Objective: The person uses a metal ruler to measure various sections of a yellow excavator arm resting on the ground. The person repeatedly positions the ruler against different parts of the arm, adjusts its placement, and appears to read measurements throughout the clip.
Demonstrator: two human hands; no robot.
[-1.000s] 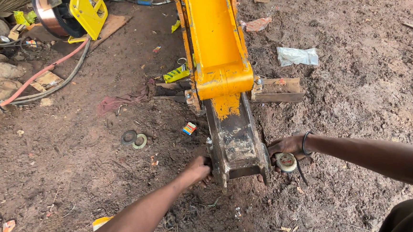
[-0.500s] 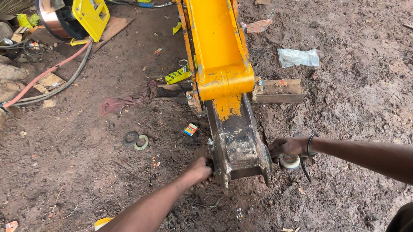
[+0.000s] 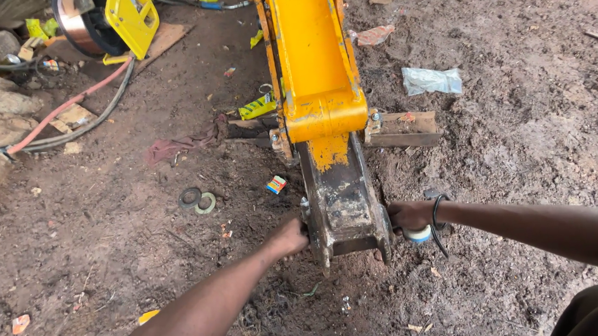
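Yellow steel fills the top of the view: a heavy arm (image 3: pixel 315 63) runs from 12 o'clock down to the centre, where its paint gives way to a bare, dirt-caked bracket (image 3: pixel 346 210) resting on the ground (image 3: pixel 111 255).

The left hand (image 3: pixel 291 236) reaches in from 7 o'clock and is closed against the bracket's left plate, fingers curled round its edge. The right hand (image 3: pixel 407 215) comes in from 3 o'clock and presses against the right plate; its fingers are hidden behind the steel, so I cannot tell whether it grips or only pushes. A dark band (image 3: pixel 437 211) circles that wrist, and a small pale round part (image 3: pixel 419 235) lies just under the hand, touching or nearly touching it.

At 9 o'clock from the bracket, two rings (image 3: pixel 198 199) lie side by side on the dirt, one dark and one pale. Between them and the bracket sits a small coloured box (image 3: pixel 276 184). A wooden block (image 3: pixel 404 128) lies against the arm's right side at 1 o'clock, and a crumpled plastic bag (image 3: pixel 432 80) lies beyond it. A reddish rag (image 3: pixel 176 146) lies at 10 o'clock. Hoses (image 3: pixel 67 109), one red and one black, curve away to the upper left toward a yellow guard (image 3: pixel 132 19).
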